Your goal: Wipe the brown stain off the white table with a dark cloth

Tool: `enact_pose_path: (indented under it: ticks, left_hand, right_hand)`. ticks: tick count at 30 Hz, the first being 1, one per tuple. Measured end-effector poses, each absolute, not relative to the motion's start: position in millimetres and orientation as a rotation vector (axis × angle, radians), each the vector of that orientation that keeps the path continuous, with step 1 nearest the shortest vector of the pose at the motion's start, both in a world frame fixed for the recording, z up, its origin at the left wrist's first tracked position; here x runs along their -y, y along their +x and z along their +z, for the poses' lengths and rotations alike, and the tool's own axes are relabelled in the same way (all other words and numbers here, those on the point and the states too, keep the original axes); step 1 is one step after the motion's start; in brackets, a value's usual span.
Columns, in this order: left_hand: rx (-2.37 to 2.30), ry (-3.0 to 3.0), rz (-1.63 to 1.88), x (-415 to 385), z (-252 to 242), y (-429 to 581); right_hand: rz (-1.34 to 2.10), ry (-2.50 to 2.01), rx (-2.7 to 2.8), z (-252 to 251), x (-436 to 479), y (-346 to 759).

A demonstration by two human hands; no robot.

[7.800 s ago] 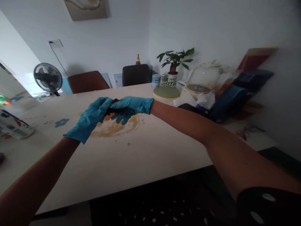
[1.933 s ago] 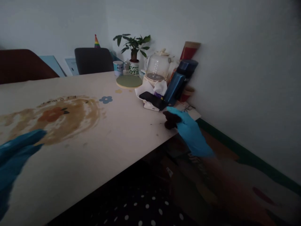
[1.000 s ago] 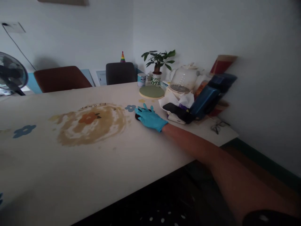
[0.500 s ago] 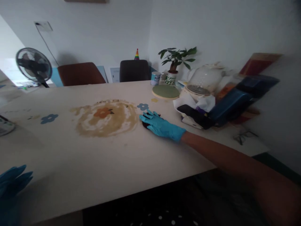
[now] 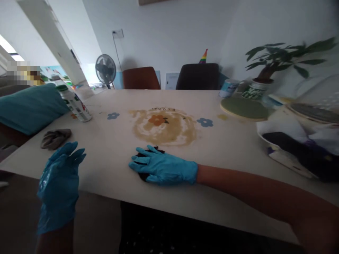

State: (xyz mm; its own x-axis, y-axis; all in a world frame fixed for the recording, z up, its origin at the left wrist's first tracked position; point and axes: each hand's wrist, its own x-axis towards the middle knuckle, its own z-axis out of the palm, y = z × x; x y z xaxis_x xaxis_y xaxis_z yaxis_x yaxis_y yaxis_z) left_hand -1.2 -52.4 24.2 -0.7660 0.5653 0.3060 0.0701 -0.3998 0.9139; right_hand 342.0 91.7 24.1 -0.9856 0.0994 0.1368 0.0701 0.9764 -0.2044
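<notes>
My right hand (image 5: pixel 164 167), in a blue glove, presses a dark cloth (image 5: pixel 143 176) flat against the white tabletop (image 5: pixel 111 173). The cloth is mostly covered by the palm, and its edges show between and around the spread fingers. Behind the hand, a brown wet smear (image 5: pixel 169 135) runs in rings over the printed orange flower (image 5: pixel 156 120). My left hand (image 5: pixel 62 176), gloved too, hovers at the table's front left edge with fingers extended and nothing in them. Just beyond it lies a crumpled grey-brown rag (image 5: pixel 56 138).
A white bottle with a green cap (image 5: pixel 75 104) stands at the left. Along the right are a green round mat (image 5: pixel 243 107), a can (image 5: pixel 228 88), a potted plant (image 5: pixel 258 88) and a cluttered pile with a black object (image 5: pixel 293 148). Two chairs stand behind the table.
My right hand has moved left and nearer to me with the dark cloth under it, now in front of the smear. The view has turned left, bringing the bottle, rag and more of my left hand into sight.
</notes>
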Motion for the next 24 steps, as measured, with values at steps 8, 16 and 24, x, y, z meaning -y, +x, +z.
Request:
enact_pose_path:
  ticks: [8, 16, 24]
  left_hand:
    - [-1.363, 0.756, 2.255, 53.1, 52.8, -7.6]
    - [-1.520, 0.875, 2.277, 79.0, 58.5, -30.0]
    - [-1.627, 0.768, 2.355, 99.4, 68.2, -21.6]
  right_hand:
    - [0.018, -0.070, 3.124, 52.5, -110.6, 156.4]
    - [-0.016, -0.080, 3.192, 64.3, -86.4, 68.9]
    - [0.114, 0.331, 3.064, 51.1, -56.3, 195.5]
